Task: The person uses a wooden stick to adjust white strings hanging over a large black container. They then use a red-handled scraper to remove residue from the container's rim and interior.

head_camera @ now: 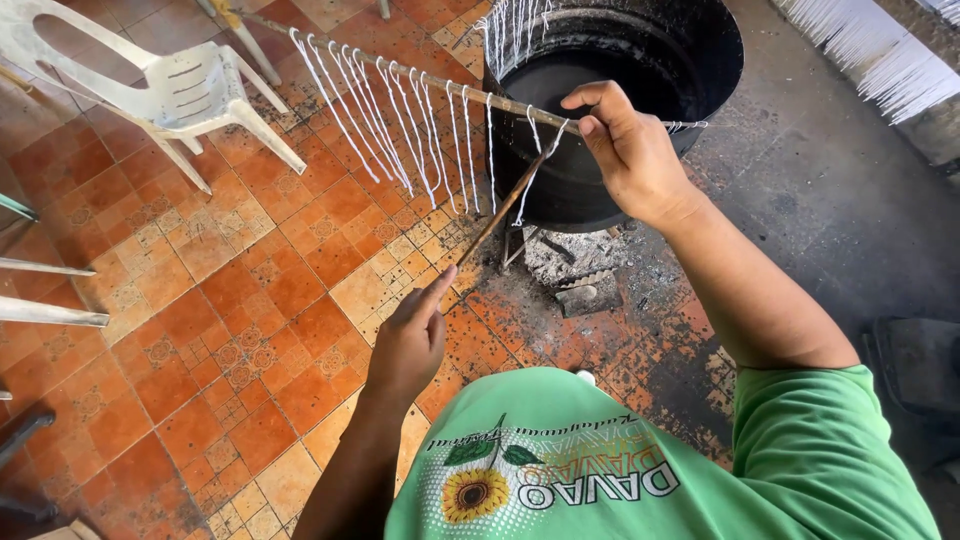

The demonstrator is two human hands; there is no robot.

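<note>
From my view the long rod (400, 72) runs on a slant from far left to right, its right end passing over the rim of the black pot (640, 60). White strings (390, 125) hang from it in a row, thickest toward the left. My right hand (625, 145) is up at the rod's right part, fingers curled, thumb and forefinger pinched on a string just where it loops the rod. My left hand (410, 335) sits lower and nearer, closed around the near end of a short thin stick (505, 205), forefinger laid along it. That stick points up and to the right, its far tip meeting the rod just left of my right hand. So the right hand is the one at the rod; the left reaches it only through the stick.
</note>
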